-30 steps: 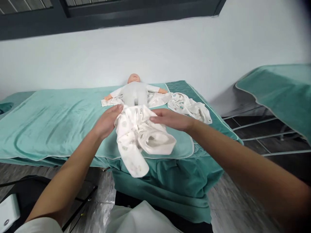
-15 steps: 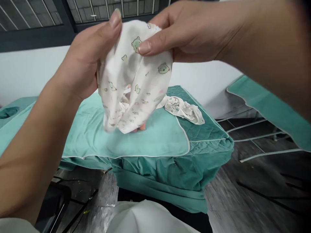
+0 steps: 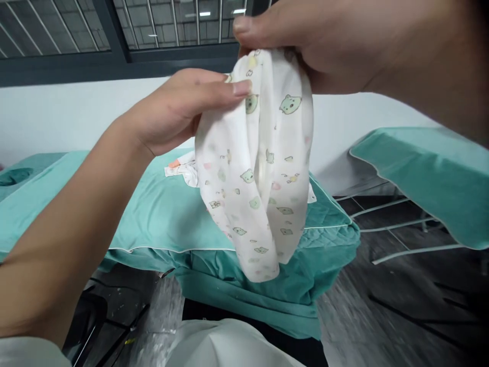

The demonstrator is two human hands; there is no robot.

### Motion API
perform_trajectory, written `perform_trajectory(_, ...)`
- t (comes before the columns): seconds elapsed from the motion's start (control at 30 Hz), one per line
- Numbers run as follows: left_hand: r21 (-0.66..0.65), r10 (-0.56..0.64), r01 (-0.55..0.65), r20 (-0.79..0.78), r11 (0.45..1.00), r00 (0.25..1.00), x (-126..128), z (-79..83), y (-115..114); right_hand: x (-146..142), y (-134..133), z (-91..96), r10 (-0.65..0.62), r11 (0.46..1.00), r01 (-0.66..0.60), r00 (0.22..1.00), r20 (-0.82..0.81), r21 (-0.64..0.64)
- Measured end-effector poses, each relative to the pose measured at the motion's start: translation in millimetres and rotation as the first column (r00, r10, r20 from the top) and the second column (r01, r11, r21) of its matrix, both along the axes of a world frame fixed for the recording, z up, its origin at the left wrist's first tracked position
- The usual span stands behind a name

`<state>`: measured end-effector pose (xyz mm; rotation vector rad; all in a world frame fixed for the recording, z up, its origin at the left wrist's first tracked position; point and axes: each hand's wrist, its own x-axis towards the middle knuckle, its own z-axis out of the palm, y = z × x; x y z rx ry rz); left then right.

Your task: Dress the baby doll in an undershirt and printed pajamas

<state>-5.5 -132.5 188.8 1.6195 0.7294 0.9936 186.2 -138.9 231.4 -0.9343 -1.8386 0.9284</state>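
Small white baby pants (image 3: 248,178) with a green bear print hang in front of me, two leg-like folds pointing down. My left hand (image 3: 171,109) pinches their upper left edge, thumb on the front and fingers behind. At the top right, my right hand (image 3: 301,43) grips the gathered upper edge; its fingers are mostly hidden behind the cloth. Beyond them on the bed lies a bit of white cloth (image 3: 189,172) with something orange-pink (image 3: 174,163) beside it, largely covered by the pants.
A bed with a teal cover (image 3: 160,214) stands before me against a white wall (image 3: 76,112). Above is a barred window (image 3: 171,23). To the right is a metal frame (image 3: 416,252) with teal cloth (image 3: 428,178). A black chair (image 3: 86,316) stands lower left.
Both hands have moved right with the pants, which now hang longer and narrower. My left thumb has shifted onto the cloth's front. My right hand has risen to the top edge.
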Motion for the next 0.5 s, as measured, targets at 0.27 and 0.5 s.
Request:
perform_trajectory(0.27,0.102,0.069,-0.050,-0.195,0.994,0.978,9.8,-14.6,8.3,16.9,9.5,-6.9,0.060,0.988,-0.117,0.890,0.452,0.099)
perform_trajectory(0.5,0.256,0.226,-0.197,-0.086,0.946,0.970,-33.4,-53.4,77.1,30.4,30.1,-31.7,0.073,0.993,-0.120,0.579,0.812,-0.004)
